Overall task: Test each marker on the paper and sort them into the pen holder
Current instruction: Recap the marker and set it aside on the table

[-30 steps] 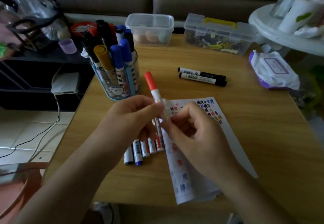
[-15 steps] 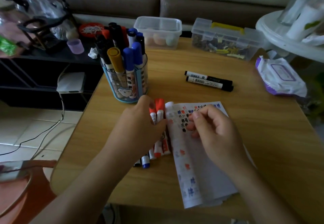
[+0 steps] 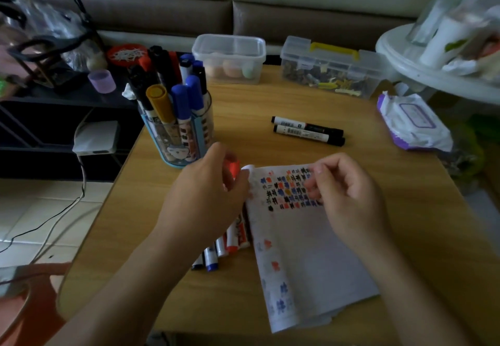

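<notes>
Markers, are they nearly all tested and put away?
Partly. Many markers stand in the pen holder, and the paper carries rows of test marks. The left hand grips an orange marker while the right hand rests on the paper. A row of markers beside the paper and two black markers farther back still wait.

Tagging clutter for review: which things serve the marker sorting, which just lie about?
Job: pen holder, paper, red marker in left hand, loose markers beside paper, two black markers.
Lying about: clear tub, yellow-handled box, wipes pack, purple cup.
</notes>
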